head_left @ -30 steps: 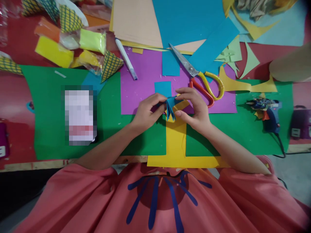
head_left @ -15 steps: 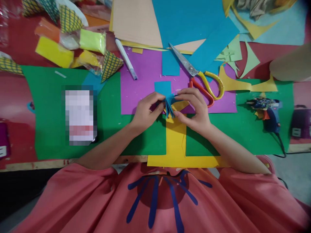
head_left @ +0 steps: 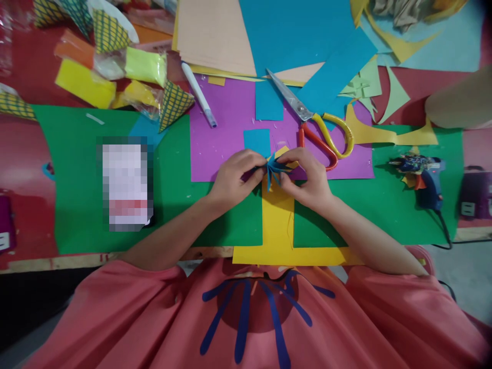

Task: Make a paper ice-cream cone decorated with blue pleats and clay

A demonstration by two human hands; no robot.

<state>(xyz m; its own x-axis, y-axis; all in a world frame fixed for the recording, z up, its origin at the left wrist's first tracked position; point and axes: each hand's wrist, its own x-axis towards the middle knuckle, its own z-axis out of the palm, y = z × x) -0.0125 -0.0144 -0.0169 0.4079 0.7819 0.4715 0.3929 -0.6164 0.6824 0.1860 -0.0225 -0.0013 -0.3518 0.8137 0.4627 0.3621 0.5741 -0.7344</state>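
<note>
Between my two hands is a small folded blue paper piece (head_left: 270,168) whose pleats fan outward. My left hand (head_left: 240,177) pinches its left side with thumb and fingertips. At its right side, my right hand (head_left: 305,174) grips a fold between thumb and forefinger. Beneath my hands runs a yellow paper strip (head_left: 278,220), and a small blue paper square (head_left: 257,141) lies just beyond them on a purple sheet (head_left: 223,154). Scissors (head_left: 307,115) with red and yellow handles rest close beyond my right hand, blades pointing away to the left.
A glue gun (head_left: 426,177) lies at the right on the green sheet (head_left: 207,225), its cord over the table edge. A blurred-out phone-like object (head_left: 126,184) is at the left. Farther back are a white pen (head_left: 200,95), peach paper (head_left: 217,38) and several wrapped packets (head_left: 146,65).
The blue folded piece has spread from a narrow bunch of pleats into a wider fan. My right forefinger has come down slightly, and both hands remain on the paper.
</note>
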